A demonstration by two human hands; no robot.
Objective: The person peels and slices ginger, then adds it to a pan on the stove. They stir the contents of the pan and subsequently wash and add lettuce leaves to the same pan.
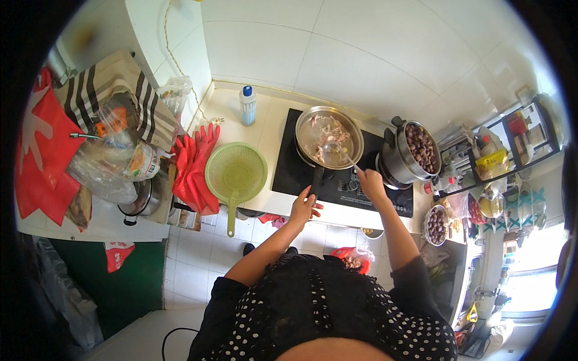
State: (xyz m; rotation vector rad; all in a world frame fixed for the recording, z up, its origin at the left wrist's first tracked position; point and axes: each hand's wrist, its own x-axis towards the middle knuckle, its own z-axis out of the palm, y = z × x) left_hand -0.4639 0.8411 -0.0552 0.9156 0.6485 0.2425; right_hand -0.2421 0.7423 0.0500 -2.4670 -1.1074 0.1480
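A metal frying pan (pixel 299 135) sits on the left burner of a black cooktop (pixel 285 173). Strips of meat (pixel 332 131) lie in it, bunched toward the upper middle and left, with some liquid around them. My left hand (pixel 303 208) is closed around the pan's dark handle (pixel 318 178). In my right hand (pixel 371 184) is the shaft of a ladle or turner (pixel 336 154), whose head rests in the pan among the food. Its exact shape is hard to tell through the liquid.
Right of the pan stands a steel pot (pixel 397 155) topped with brown chestnut-like pieces (pixel 422 151). To the left are a green colander (pixel 236 173), red rubber gloves (pixel 194 167) and a blue-capped bottle (pixel 248 106). A bowl (pixel 436 225) and a black rack (pixel 510 169) stand on the right.
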